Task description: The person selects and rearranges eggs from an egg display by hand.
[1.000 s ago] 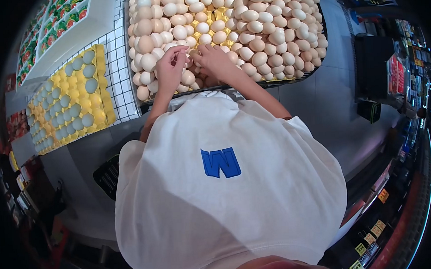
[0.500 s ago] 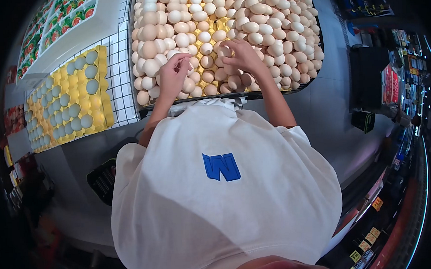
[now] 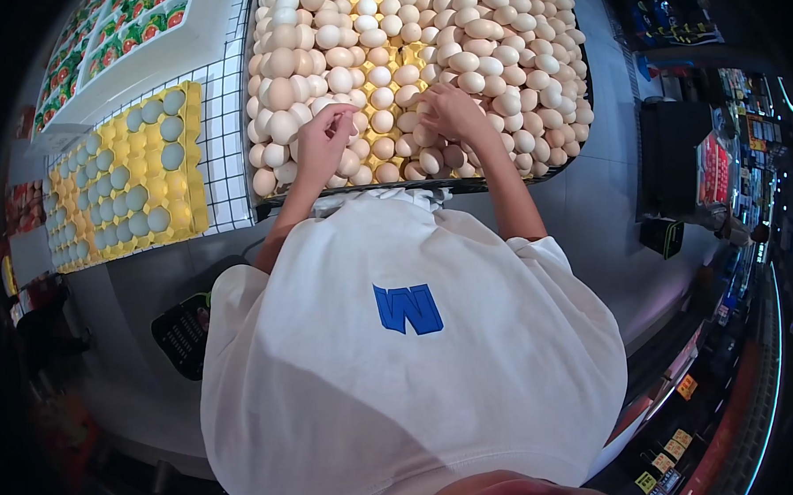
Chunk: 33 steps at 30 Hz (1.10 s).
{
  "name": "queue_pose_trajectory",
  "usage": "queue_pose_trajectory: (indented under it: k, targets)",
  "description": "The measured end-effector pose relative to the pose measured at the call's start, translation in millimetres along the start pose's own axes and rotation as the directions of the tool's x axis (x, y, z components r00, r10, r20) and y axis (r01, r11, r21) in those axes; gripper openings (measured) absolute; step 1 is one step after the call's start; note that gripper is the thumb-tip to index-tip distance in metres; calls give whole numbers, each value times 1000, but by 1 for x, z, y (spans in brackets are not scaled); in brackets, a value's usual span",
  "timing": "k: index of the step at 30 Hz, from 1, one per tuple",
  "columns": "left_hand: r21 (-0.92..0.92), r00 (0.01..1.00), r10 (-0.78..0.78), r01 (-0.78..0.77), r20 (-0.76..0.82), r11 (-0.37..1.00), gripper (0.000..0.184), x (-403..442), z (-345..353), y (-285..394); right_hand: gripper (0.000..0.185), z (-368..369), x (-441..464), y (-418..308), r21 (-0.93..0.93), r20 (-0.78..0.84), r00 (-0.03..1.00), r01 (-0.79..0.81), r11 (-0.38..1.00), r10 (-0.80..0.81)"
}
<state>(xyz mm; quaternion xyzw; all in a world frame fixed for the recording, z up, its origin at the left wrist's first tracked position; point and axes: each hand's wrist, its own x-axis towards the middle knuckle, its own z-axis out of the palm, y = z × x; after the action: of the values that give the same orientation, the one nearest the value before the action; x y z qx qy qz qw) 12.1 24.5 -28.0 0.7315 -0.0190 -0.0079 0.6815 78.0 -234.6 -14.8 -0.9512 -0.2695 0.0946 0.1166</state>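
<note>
Many brown and cream eggs are heaped in a wide dark-edged bin. Between two heaps runs a strip of yellow egg tray with some bare cups and a few rows of eggs. My left hand hovers over the near left part of the eggs, its fingers drawn together in a pinch; what they hold, if anything, is too small to tell. My right hand reaches down at the right side of the strip, fingers curled over the eggs, with the fingertips partly hidden.
On the left, a yellow tray holds pale bluish eggs beside a white wire grid. A white box of red and green packs stands behind it. Dark baskets rest on the floor, and lit shelves line the right.
My right hand has moved right, away from my left hand, over the near eggs, and its fingers have drawn in since half a second ago. My left hand stays pinched with little movement.
</note>
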Motion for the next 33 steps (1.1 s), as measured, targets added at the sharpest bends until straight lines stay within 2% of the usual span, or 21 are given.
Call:
queue_pose_trajectory:
  k: [6,8,9,11,12,14,18,20,27,29,33]
  targets:
    - [0,1000,8,-8,17,1000,18,0,0,-1,29,0,1,-2,-7,-49,999,2,1000,-3]
    - [-17,1000,9,-9,5,1000,18,1,0,0,27,4,5,-3,14,-187,981,55,998,-51]
    - [-15,1000,5,-5,7,1000,18,1,0,0,27,6,8,-5,18,-186,981,53,998,-49]
    - [-67,999,-13,11,-31,998,17,0,0,0,25,12,16,-14,100,-281,942,217,971,-181]
    - [-63,999,-17,15,-30,998,17,-1,-1,1,25,18,18,-22,105,-281,943,216,971,-179]
    - [-100,980,93,-112,-174,989,15,0,-1,3,23,29,23,-43,113,-202,948,272,956,-246]
    - [-138,966,98,-134,-240,981,15,-1,-5,5,22,35,32,-80,128,-154,957,267,955,-247]
    - [-154,958,88,-133,-271,979,15,-2,-6,7,28,38,35,-90,171,-81,967,251,953,-240]
    - [-173,938,84,-150,-337,973,15,-1,-9,11,31,27,32,-107,180,-82,983,176,968,-164]
    - [-194,936,90,-163,-340,967,15,-1,-9,10,38,18,23,-112,317,-23,969,242,917,-247]
    - [-201,940,86,-159,-330,967,15,-1,-9,10,40,33,24,-120,190,-133,938,340,921,-319]
